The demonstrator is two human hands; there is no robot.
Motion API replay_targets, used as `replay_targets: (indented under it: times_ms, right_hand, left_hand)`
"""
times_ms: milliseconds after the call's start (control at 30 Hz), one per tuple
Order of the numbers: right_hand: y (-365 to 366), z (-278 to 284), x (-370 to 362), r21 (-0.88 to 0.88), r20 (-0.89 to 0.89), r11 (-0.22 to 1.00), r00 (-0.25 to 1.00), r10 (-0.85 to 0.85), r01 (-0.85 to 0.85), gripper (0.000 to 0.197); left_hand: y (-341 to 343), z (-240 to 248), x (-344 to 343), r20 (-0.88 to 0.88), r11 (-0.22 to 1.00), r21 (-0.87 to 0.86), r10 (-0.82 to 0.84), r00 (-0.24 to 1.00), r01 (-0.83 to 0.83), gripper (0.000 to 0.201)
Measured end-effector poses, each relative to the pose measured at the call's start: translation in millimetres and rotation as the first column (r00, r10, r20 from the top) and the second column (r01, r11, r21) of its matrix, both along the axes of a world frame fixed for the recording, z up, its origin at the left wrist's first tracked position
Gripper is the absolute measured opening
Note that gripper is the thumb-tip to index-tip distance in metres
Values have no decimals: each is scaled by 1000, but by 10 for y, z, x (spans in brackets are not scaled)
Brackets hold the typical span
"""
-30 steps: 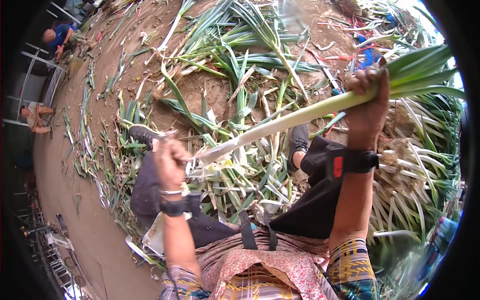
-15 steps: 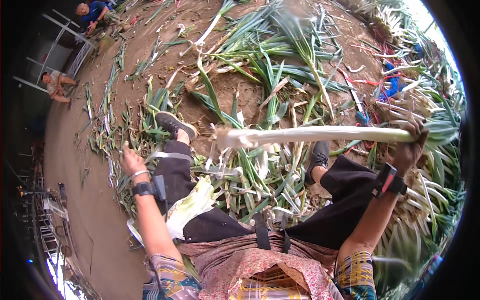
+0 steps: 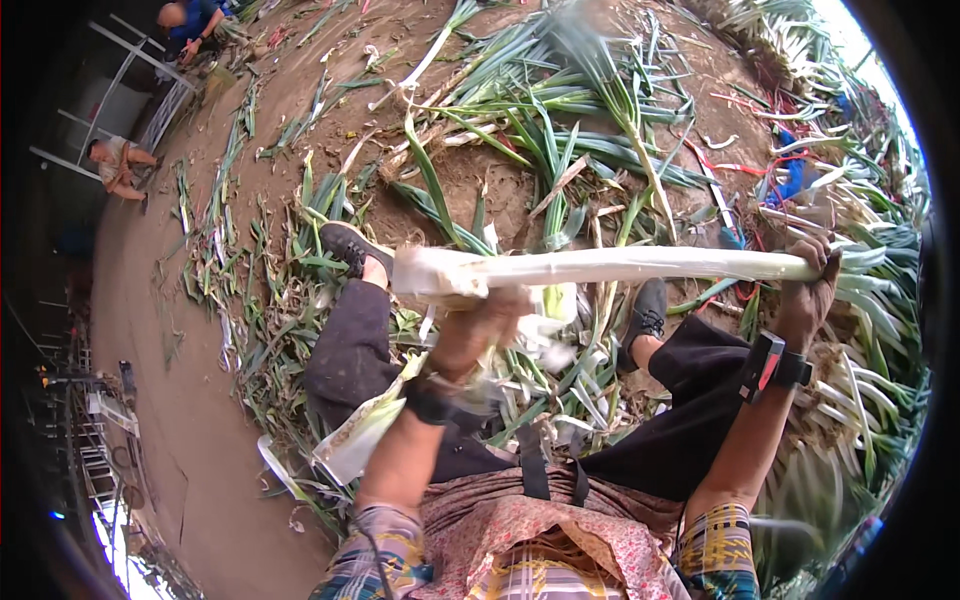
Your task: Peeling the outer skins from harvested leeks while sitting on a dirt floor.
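Note:
A long white leek point(image 3: 640, 263) lies level across the view, its root end to the left above my left shoe and its green leaves to the right. My right hand point(image 3: 812, 285) is closed round the leek near where the white turns green. Just below the root end is my left hand point(image 3: 482, 335), smeared by motion, so its fingers and any contact are unclear. Pale blurred scraps point(image 3: 552, 325) show beside it. Across my left thigh rests a pale piece of leek leaf point(image 3: 350, 440), partly behind my left forearm.
Leek trimmings point(image 3: 560, 390) litter the ground between my legs. Loose green leeks point(image 3: 600, 90) lie ahead. At right, a large pile of leeks point(image 3: 840, 400) runs along my side, with red and blue straps point(image 3: 790, 175) near it. Two people point(image 3: 190, 25) crouch at far left beside a metal frame point(image 3: 120, 85).
My left hand has swung right and inward from beyond my left leg to below the leek's root end. The leek has shifted slightly left, still in my right hand.

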State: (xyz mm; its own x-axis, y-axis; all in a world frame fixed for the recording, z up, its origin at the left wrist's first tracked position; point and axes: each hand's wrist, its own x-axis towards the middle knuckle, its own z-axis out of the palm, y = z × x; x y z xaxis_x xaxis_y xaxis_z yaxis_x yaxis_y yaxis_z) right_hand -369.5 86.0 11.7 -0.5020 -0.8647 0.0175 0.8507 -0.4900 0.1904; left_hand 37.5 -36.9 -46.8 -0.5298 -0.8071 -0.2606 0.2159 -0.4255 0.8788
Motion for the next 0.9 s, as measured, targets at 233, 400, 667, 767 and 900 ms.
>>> replay_targets:
  times_ms: [233, 400, 667, 767, 900]
  right_hand:
    - [566, -145, -643, 16, -75, 999, 996, -46, 48, 13]
    - [275, -157, -469, 23, -156, 994, 982, -103, 108, 14]
    - [83, 6, -121, 13, -190, 987, 970, -154, 160, 17]
    - [63, 92, -4, -19, -135, 997, 988, -81, 79, 17]
    - [7, 95, 22, -77, -157, 995, 985, -72, 60, 19]
  left_hand:
    - [-993, 347, 2511, -180, 595, 43, 795, 580, -803, 29]
    - [-576, -409, 1709, 743, 916, -383, 227, 630, 122, 14]
    - [294, 290, -458, 523, 817, -362, -220, 823, 448, 30]
    - [148, 429, -896, 84, 997, 29, 66, 994, -68, 27]
    - [111, 283, -1087, -222, 934, 306, 256, 941, -183, 22]
